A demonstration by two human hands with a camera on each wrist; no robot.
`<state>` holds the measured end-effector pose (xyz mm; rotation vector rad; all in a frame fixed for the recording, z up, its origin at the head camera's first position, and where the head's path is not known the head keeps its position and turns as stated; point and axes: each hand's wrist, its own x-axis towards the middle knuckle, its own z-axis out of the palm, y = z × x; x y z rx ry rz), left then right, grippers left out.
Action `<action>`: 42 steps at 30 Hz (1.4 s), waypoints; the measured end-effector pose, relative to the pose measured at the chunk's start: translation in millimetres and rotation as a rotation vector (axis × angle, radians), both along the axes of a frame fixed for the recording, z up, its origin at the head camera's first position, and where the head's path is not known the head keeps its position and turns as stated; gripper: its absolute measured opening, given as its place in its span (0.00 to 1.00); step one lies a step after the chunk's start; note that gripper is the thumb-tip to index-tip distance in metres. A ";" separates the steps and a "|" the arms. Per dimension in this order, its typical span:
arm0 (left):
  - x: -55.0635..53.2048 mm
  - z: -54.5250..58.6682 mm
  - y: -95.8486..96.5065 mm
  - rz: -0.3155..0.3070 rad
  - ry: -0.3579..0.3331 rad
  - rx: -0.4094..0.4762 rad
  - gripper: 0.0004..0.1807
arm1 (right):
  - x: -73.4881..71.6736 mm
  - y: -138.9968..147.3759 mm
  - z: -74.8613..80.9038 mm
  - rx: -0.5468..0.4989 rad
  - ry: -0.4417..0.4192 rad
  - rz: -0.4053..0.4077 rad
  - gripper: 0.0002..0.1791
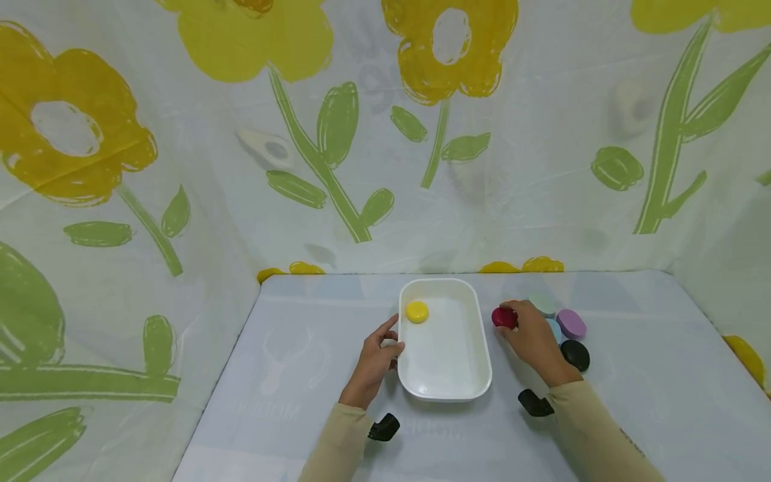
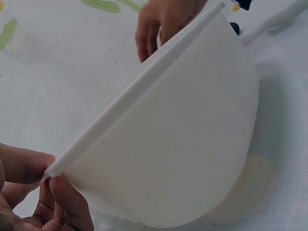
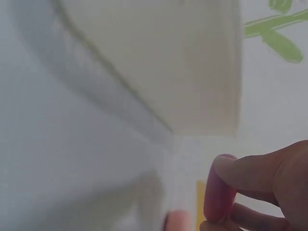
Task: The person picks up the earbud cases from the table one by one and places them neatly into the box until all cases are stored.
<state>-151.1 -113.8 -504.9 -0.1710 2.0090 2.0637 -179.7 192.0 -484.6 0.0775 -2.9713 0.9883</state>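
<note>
A white rectangular tray (image 1: 444, 361) with rounded corners sits on the table, a round yellow disc (image 1: 417, 311) lying inside near its far left corner. My left hand (image 1: 375, 361) pinches the tray's left rim between thumb and fingers, as the left wrist view shows close up. To the right of the tray, my right hand (image 1: 533, 338) holds a round red disc (image 1: 503, 317) by its edges. In the right wrist view the red disc (image 3: 220, 190) is seen edge-on between thumb and fingers, beside the tray's outer wall (image 3: 159, 57).
Close around the right hand lie several more discs: a pale green one (image 1: 543, 304), a purple one (image 1: 571, 324), a light blue one (image 1: 554, 331) and a black one (image 1: 575, 355). A flower-printed curtain (image 1: 512, 201) hangs behind the pale table (image 1: 289, 415).
</note>
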 end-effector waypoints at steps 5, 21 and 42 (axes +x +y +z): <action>-0.6 0.2 0.3 0.002 0.000 -0.002 0.35 | -0.6 -12.2 17.5 -0.072 0.033 0.002 0.31; 0.2 0.0 0.8 0.007 -0.007 0.005 0.35 | -20.1 -64.3 35.5 -0.153 0.065 0.125 0.31; -1.6 -3.2 1.5 0.011 -0.005 0.011 0.35 | -50.2 -92.5 15.3 -0.072 -0.058 0.158 0.23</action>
